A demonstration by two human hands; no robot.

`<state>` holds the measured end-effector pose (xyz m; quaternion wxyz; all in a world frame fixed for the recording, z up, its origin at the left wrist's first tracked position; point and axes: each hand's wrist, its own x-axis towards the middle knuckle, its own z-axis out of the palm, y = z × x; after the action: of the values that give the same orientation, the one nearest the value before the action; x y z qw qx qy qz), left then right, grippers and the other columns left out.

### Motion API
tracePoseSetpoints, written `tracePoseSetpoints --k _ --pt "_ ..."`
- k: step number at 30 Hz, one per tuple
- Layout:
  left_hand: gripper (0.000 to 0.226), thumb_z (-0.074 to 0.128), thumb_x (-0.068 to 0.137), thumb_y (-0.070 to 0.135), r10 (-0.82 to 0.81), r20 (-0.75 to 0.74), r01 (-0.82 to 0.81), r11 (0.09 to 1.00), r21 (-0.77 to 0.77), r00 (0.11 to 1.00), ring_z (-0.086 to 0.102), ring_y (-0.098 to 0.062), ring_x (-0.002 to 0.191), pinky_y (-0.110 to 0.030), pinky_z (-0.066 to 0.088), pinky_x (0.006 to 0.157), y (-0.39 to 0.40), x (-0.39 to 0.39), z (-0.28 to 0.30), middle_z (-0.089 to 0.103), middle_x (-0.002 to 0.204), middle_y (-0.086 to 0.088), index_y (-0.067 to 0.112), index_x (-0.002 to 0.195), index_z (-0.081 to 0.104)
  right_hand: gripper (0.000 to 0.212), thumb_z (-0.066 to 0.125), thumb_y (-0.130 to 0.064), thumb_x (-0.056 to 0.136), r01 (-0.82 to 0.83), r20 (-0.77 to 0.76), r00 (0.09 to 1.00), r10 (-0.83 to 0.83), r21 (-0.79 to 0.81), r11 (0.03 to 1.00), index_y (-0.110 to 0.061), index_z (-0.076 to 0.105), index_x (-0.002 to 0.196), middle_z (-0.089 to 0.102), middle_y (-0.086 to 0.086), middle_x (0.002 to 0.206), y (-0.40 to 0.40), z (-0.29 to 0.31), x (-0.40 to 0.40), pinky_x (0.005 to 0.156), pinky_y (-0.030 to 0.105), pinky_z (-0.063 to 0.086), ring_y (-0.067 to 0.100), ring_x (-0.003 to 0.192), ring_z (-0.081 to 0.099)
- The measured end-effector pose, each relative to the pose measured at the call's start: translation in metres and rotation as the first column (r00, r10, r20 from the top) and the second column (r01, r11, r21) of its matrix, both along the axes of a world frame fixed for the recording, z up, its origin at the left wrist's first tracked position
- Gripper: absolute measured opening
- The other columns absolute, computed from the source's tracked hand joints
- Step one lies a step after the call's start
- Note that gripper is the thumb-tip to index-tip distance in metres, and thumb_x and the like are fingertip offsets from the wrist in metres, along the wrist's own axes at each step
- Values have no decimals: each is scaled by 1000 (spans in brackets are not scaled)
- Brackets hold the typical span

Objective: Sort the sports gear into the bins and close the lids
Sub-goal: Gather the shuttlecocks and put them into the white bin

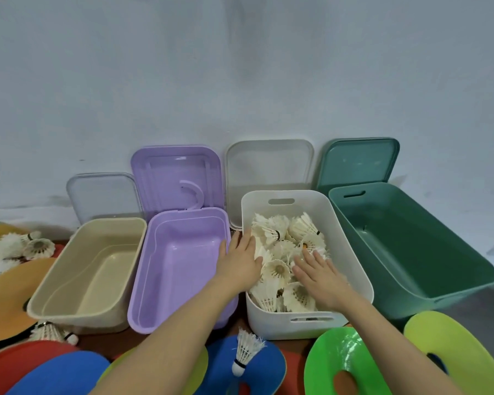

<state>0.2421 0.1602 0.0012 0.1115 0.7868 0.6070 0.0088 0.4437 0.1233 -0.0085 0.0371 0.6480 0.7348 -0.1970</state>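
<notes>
Both hands are reaching into the white bin, which is holding a heap of shuttlecocks. The left hand is lying with fingers straight and spread across the bin's left rim and the nearest feathers; the right hand is resting flat, fingers spread, on top of the heap. Neither is pinching anything. The shuttlecocks beneath the palms are being covered, and the lower layers cannot be made out.

To the left of the left hand the purple bin is standing open, its hinged lid leaning back on the wall; beyond it sits the beige bin with a clear lid propped behind. To the right of the right hand the green bin is standing with its green lid upright behind; the white bin's pale lid is likewise leaning on the wall.

Nearer than the hands, one shuttlecock is lying on a blue disc, partly hidden by the left forearm. A green disc and a yellow disc are being cut off by the lower edge. Far left, loose shuttlecocks and orange discs are running out of view.
</notes>
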Motion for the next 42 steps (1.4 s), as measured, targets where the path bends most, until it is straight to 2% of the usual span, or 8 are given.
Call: tracePoseSetpoints --k 4,8,12,15,20,23,32,42 --pt "60 31 99 35 -8 137 0 998 57 990 3 -19 144 -42 6 114 -11 -6 3 -3 158 1 20 150 4 51 16 -49 99 60 -29 998 -56 173 983 -32 23 147 7 -6 158 -5 11 -9 115 37 0 16 145 0" --pt "51 39 97 28 -47 259 -30 959 282 965 23 -15 139 -30 17 109 -33 -21 17 25 153 1 20 145 27 41 31 -44 99 73 -93 995 -38 402 913 -31 43 136 34 -10 148 -16 24 -27 109 34 11 14 137 24" --pt "46 40 98 28 -5 222 -67 947 314 975 28 -17 137 -29 16 108 -53 -51 24 33 149 -3 16 142 35 39 39 -40 96 27 -178 981 73 505 863 -23 54 128 52 -6 132 -24 31 -52 100 35 24 20 125 42" --pt "50 34 95 34 76 169 -123 950 289 983 30 -20 137 -34 19 109 -67 -79 24 34 149 -6 16 142 37 49 33 -44 88 -26 -234 956 176 531 847 -17 60 119 60 1 119 -30 32 -78 93 39 33 27 112 52" --pt "66 22 83 47 181 141 -217 923 317 973 42 -25 130 -39 30 102 -93 -133 28 44 142 -9 13 133 50 45 37 -40 89 -78 -322 909 265 492 867 -13 63 114 63 3 111 -37 30 -133 85 40 42 29 100 58" --pt "75 12 77 51 250 141 -282 912 298 958 37 -22 132 -35 24 103 -106 -168 33 40 145 -6 17 134 48 43 39 -37 90 -131 -367 870 330 473 871 -10 65 111 65 5 106 -39 30 -166 83 42 47 29 98 60" --pt "45 39 95 33 365 137 -390 862 323 921 30 -17 135 -34 18 104 -111 -306 41 33 149 0 20 138 41 37 44 -33 88 -169 -411 823 392 482 860 -12 66 108 66 3 101 -25 45 -301 81 37 46 25 98 60" --pt "41 43 95 29 378 173 -414 860 297 910 28 -17 136 -36 14 107 -59 -490 30 35 148 0 22 136 43 23 54 -24 92 -235 -366 819 442 490 840 -17 65 111 64 0 101 40 43 -485 78 31 42 20 98 58"
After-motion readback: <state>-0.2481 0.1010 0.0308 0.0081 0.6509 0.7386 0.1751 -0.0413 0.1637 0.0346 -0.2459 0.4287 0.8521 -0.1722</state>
